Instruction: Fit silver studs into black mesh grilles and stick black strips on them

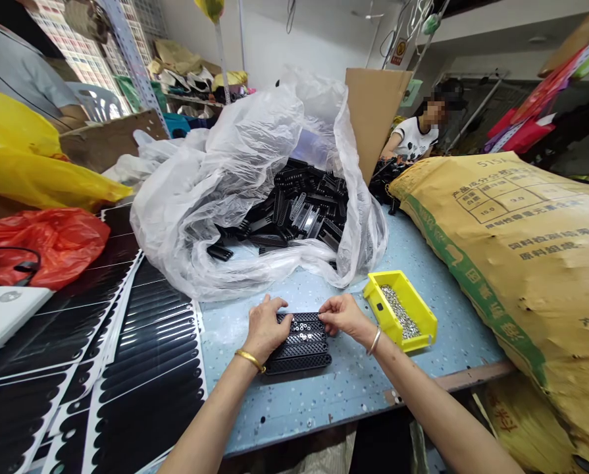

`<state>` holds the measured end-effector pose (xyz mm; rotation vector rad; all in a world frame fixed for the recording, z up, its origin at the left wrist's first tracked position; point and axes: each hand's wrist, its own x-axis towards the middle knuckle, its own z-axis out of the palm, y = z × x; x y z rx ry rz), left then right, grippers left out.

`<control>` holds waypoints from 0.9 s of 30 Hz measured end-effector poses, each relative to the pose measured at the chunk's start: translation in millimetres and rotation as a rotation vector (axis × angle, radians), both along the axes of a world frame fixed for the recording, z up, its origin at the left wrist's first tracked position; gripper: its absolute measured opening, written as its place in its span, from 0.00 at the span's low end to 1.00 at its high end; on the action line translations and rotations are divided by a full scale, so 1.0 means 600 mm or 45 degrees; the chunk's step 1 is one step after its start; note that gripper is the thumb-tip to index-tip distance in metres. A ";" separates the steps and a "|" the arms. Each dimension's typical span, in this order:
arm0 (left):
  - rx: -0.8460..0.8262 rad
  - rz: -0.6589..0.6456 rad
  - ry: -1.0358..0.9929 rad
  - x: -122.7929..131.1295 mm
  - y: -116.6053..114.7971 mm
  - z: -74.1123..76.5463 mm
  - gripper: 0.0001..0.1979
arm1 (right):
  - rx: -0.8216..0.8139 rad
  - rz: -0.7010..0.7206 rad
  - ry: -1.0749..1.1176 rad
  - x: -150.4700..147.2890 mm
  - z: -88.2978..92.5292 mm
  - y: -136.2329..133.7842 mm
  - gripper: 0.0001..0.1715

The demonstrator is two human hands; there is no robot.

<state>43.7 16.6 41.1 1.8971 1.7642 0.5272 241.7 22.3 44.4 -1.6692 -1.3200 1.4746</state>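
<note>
Several black perforated plastic strips (298, 361) lie side by side on the blue speckled table in front of me. A small cluster of shiny metal nuts (303, 327) sits on top of them. My left hand (266, 331) is closed around the left end of the strips, its thumb over the upper surface. At the upper right end, the fingertips of my right hand (344, 318) are pinched together against a strip; anything small between them is hidden. Just right of that hand stands a yellow bin (426, 315) holding many small metal nuts.
A large translucent plastic bag (176, 217) full of black strips (304, 210) lies open behind my hands. Black sheets (146, 368) cover the left side, near a red bag (47, 243). A bulky tan sack (536, 263) bounds the right. One person (415, 141) sits behind; another (22, 66) is at left.
</note>
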 end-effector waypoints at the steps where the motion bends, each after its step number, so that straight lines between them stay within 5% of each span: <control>1: -0.001 -0.001 -0.002 0.000 0.000 0.000 0.13 | -0.004 -0.006 -0.004 -0.001 0.000 0.001 0.03; 8: -0.003 -0.007 -0.019 0.000 0.002 -0.002 0.14 | -0.049 -0.078 -0.063 -0.014 -0.009 0.010 0.08; 27: 0.049 0.116 0.005 -0.033 0.003 0.010 0.20 | -0.099 -0.036 0.109 -0.001 -0.004 0.001 0.04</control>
